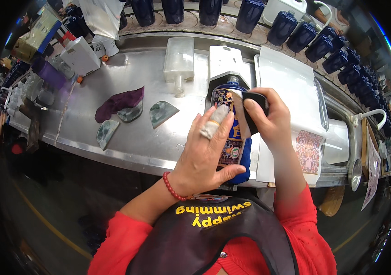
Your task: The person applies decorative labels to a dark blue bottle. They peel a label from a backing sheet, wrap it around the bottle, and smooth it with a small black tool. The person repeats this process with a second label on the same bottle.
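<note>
A dark blue bottle (233,81) with a patterned, colourful decal (230,151) lies on the bench in front of me, neck pointing away. My left hand (204,151) rests flat on the decal, fingers stretched and thumb apart; one finger is wrapped in pale cloth. In my right hand (273,117) a dark, flat scraper (256,101) is pinched between thumb and fingers, against the bottle's right side. Beside it, a brownish strip (240,112) of the decal seems to stand off the glass. Blue cloth (246,160) shows at the bottle's lower right.
Left on the metal bench (136,137) lie a purple cloth (120,104) and several green half-round scrapers (162,113). A clear bottle (179,59) lies farther back. Right are white sheets (282,82) and a patterned decal sheet (309,149). Blue bottles (249,16) line the conveyor behind.
</note>
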### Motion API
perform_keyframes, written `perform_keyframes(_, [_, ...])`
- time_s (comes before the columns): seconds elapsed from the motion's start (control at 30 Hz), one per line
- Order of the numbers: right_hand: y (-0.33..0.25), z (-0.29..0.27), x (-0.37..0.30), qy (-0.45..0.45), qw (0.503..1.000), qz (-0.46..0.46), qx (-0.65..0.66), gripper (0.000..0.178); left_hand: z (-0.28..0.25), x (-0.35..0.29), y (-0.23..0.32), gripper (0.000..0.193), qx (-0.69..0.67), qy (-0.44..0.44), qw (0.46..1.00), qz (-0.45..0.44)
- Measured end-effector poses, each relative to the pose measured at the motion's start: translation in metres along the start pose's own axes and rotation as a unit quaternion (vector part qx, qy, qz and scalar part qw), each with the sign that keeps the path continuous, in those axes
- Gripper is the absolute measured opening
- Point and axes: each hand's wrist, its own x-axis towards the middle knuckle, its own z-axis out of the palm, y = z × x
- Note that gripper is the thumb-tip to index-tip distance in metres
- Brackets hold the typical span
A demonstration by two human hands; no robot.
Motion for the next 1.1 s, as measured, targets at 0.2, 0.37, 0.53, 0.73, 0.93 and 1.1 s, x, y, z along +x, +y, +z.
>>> perform_keyframes(0.2, [0.022,-0.002,0.029,0.095,0.994,0.047,-0.027,0.019,0.000,-0.007,0.018,0.098,0.109,-0.061,0.992,-0.012])
perform_keyframes(0.37, [0.031,-0.001,0.024,0.043,0.998,-0.010,0.038,0.021,0.007,0.003,0.018,0.096,0.163,-0.077,0.983,0.027])
perform_keyframes(0.53, [0.041,0.002,0.018,0.052,0.983,0.033,0.175,0.023,0.009,-0.003,0.008,0.108,0.157,-0.063,0.985,0.035])
perform_keyframes(0.73, [0.047,0.002,0.005,0.114,0.962,0.119,0.219,0.026,0.018,-0.017,-0.015,0.110,0.140,0.005,0.989,0.054])
perform_keyframes(0.93, [0.047,0.008,0.002,0.114,0.978,0.073,0.155,0.023,0.021,-0.025,-0.020,0.116,0.138,0.007,0.989,0.047])
perform_keyframes(1.1, [0.046,0.005,-0.002,0.026,0.989,0.044,0.140,0.025,0.024,-0.026,-0.023,0.118,0.151,-0.006,0.988,0.031])
